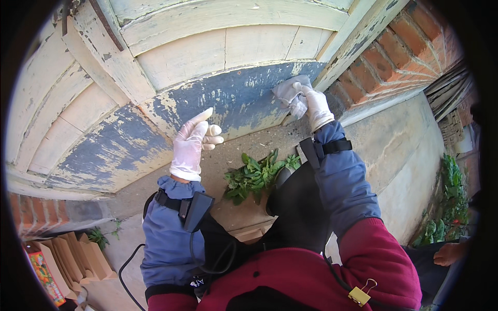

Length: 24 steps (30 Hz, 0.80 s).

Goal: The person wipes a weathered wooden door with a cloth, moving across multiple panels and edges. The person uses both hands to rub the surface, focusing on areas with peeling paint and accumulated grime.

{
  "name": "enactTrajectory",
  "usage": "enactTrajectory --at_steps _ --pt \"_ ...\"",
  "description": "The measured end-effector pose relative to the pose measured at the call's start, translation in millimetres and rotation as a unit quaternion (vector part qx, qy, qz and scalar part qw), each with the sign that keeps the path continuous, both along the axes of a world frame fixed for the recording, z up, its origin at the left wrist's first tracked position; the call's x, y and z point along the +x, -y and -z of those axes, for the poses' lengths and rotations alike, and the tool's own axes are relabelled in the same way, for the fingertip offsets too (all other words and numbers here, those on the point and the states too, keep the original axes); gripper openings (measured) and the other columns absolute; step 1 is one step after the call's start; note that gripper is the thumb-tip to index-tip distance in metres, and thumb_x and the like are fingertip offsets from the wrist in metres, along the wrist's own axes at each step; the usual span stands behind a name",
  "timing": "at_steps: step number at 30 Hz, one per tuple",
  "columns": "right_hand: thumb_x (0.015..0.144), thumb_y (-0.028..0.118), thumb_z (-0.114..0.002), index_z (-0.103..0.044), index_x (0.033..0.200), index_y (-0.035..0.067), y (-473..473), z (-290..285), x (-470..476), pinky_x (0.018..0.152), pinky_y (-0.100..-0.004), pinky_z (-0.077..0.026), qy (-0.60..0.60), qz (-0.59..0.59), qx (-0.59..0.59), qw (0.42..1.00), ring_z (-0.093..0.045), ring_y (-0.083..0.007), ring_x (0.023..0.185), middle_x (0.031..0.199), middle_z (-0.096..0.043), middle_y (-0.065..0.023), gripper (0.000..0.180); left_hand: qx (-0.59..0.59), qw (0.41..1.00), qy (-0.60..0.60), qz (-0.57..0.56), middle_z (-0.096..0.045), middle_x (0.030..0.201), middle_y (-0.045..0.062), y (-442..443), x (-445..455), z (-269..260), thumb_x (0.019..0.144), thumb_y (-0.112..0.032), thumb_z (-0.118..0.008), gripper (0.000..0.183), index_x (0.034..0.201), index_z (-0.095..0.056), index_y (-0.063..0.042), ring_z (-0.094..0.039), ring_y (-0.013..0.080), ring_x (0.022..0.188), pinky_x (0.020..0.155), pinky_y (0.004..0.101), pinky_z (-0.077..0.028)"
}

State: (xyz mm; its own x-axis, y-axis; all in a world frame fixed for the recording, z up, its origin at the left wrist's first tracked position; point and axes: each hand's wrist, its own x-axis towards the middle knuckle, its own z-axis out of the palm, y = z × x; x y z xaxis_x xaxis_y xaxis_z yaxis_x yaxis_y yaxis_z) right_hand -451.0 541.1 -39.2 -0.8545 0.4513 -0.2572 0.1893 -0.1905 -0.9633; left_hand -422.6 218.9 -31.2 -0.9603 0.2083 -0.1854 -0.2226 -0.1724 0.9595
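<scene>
My right hand (317,105), in a white disposable glove, grips a bunched grey cloth (291,93) against the lower right part of an old wooden door (241,97). That lower band has dark blue-grey paint, flaked and streaked over a cream layer; the panels above are cream with chipped paint. My left hand (196,136), gloved alike, is held up in front of the blue band with its index finger extended and the others curled, and nothing in it. Whether its fingertip touches the door cannot be told.
Leafy green cuttings (256,175) lie on the concrete by my shoe. A brick wall (377,66) borders the door at right. Folded cardboard boxes (74,260) stand at lower left. Another person's hand (449,254) shows at lower right, near potted or planted greenery (453,194).
</scene>
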Motion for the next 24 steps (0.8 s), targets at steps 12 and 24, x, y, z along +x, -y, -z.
enactTrajectory --at_steps 12,24 --pt "0.074 0.036 -0.075 -0.066 0.081 0.001 -30.2 -13.4 3.4 0.048 -0.0264 -0.047 0.101 0.083 0.158 0.979 -0.06 -0.0147 0.059 0.073 -0.064 -0.0047 0.037 0.007 1.0 0.015 0.008 -0.069 0.085 0.005 -8.2 0.0 2.5 0.098 -0.015 -0.049 0.028 0.122 -0.06 -0.01 -0.065 0.0098 0.066 0.054 0.0176 -0.049" --pt "0.076 0.016 -0.076 -0.061 0.104 -0.003 2.6 -26.4 19.3 0.069 -0.0242 -0.048 -0.004 -0.083 0.14 0.987 -0.058 -0.0106 0.076 0.092 -0.063 -0.0042 0.037 -0.009 1.0 0.013 0.004 -0.069 0.085 0.005 -10.5 1.2 2.1 0.098 -0.015 -0.049 0.028 0.122 -0.06 -0.01 -0.065 0.0097 0.067 0.054 0.0172 -0.048"
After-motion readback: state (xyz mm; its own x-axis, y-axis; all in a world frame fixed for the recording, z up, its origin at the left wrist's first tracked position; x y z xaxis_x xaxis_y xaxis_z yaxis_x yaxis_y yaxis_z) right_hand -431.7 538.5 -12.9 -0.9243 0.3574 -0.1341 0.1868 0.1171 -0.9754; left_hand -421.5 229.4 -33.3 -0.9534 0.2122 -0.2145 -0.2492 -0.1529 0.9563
